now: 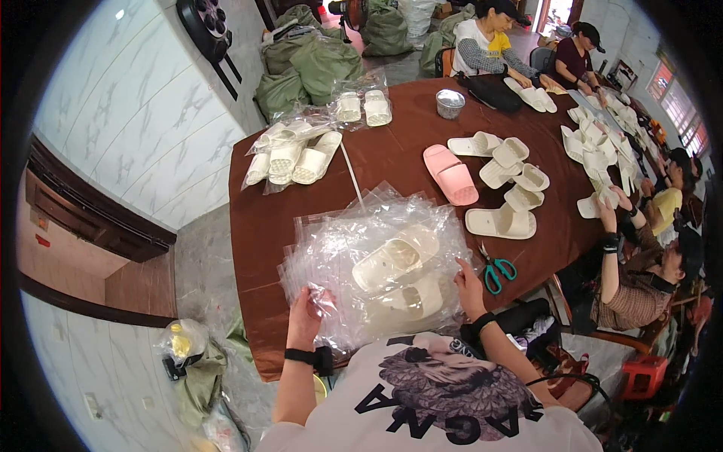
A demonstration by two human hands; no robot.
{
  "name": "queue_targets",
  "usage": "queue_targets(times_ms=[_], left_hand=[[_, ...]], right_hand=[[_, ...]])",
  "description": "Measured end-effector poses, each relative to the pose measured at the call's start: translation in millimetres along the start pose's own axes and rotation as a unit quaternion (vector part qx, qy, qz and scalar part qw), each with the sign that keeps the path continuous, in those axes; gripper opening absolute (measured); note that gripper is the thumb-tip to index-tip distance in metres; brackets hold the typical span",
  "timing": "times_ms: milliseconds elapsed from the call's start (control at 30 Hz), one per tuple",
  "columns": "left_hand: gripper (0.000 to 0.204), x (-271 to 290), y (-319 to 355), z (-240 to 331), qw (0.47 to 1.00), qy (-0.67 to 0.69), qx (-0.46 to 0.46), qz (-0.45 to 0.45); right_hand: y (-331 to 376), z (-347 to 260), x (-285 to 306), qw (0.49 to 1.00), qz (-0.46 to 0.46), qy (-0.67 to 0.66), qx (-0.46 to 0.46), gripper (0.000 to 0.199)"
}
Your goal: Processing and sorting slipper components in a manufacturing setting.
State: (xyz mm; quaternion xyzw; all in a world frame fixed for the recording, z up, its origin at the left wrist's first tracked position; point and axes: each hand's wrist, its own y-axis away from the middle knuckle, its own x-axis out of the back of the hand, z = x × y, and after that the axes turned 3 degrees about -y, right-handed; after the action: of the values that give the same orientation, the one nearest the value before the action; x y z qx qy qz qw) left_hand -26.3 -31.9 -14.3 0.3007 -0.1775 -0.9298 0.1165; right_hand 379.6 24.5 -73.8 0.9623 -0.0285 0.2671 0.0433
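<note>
In front of me a pair of cream slide slippers (395,260) lies inside a clear plastic bag (444,222), on top of a spread pile of flat clear bags (316,245). My left hand (304,318) is closed on the plastic at the near left edge, its fingertips partly behind the film. At the right edge, my right hand (470,289) pinches the bag's side between thumb and fingers. Teal-handled scissors (497,273) lie just right of that hand. Beyond them are several loose cream slippers (501,222) and one pink slipper (450,175).
Bagged slippers (294,154) are heaped at the far left of the brown-covered table (256,226). A metal bowl (450,103) stands farther back. Co-workers (493,45) sit along the far and right sides, by a slipper pile (599,143). Green sacks (320,64) stand behind.
</note>
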Motion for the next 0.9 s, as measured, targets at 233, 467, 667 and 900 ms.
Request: queue_targets(times_ms=[233,467,667,900], left_hand=[[0.017,-3,-5,-1,0.880,-0.409,-0.150,0.187],[0.039,-34,-18,-41,0.823,-0.566,0.029,0.039],[0.046,-42,-22,-66,0.722,-0.684,-0.105,0.018],[0.019,-48,-5,-47,0.897,-0.439,-0.050,0.000]], right_hand=[[-8,14,-9,0.999,0.008,0.005,0.038,0.046],[-5,1,-8,0.999,-0.011,-0.019,-0.034,0.042],[-1,8,-10,0.999,0.026,0.035,0.009,0.040],[9,-52,16,0.984,0.039,0.141,0.102,0.037]])
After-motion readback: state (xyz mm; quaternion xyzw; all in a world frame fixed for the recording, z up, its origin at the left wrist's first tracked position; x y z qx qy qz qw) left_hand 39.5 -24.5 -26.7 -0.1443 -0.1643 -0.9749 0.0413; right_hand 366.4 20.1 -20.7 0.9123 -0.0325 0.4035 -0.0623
